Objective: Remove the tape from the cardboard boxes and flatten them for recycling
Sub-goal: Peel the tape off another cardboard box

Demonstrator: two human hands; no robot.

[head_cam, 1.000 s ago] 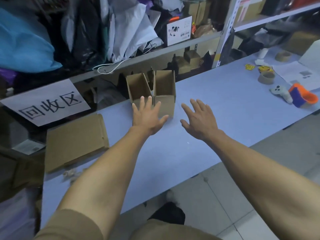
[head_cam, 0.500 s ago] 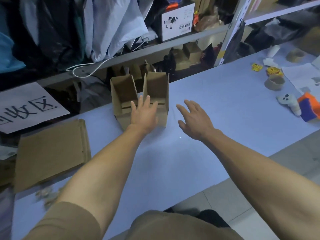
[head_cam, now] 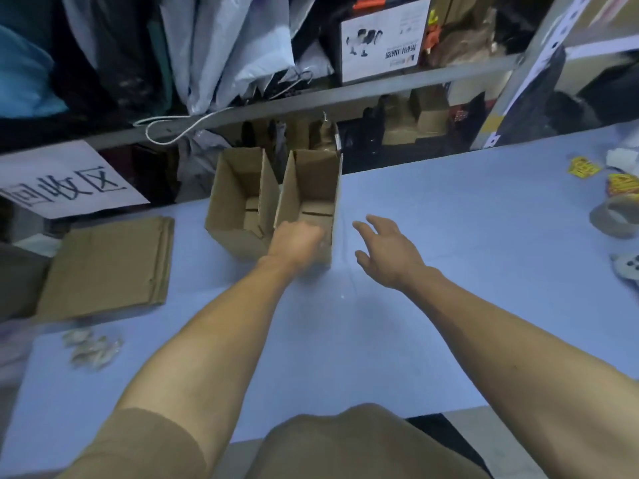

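Two open cardboard boxes stand side by side at the far edge of the blue table point(head_cam: 415, 340), mouths up, walls touching. The left box point(head_cam: 238, 205) and the right box point(head_cam: 311, 195) both run their longer side away from the person, toward the shelves point(head_cam: 380, 88) behind. Each is upright, with its top flaps raised, and a slot shows in the bottom of each. No tape can be made out on them from here.

The left hand point(head_cam: 297, 242) is at the near wall of the right box. Its fingers curl over the top edge and go down inside, so the fingertips are hidden and blurred; it looks like a grip on that wall, thumb side hard to see. The right hand point(head_cam: 383, 252) hovers just beside the right box, above the table, fingers spread and loosely bent, touching nothing and holding nothing.

To the left lies a stack of flattened cardboard point(head_cam: 107, 267), flat on the table, its near left corner cut off by something dark. Near it, toward the person, sits a small heap of crumpled clear tape scraps point(head_cam: 91, 347), blurred. A white sign point(head_cam: 65, 181) with black characters leans behind the stack, its left end out of view. At the far right a roll of tape point(head_cam: 615, 217) is partly cut off by the picture edge, with yellow stickers point(head_cam: 584, 167) beyond it.
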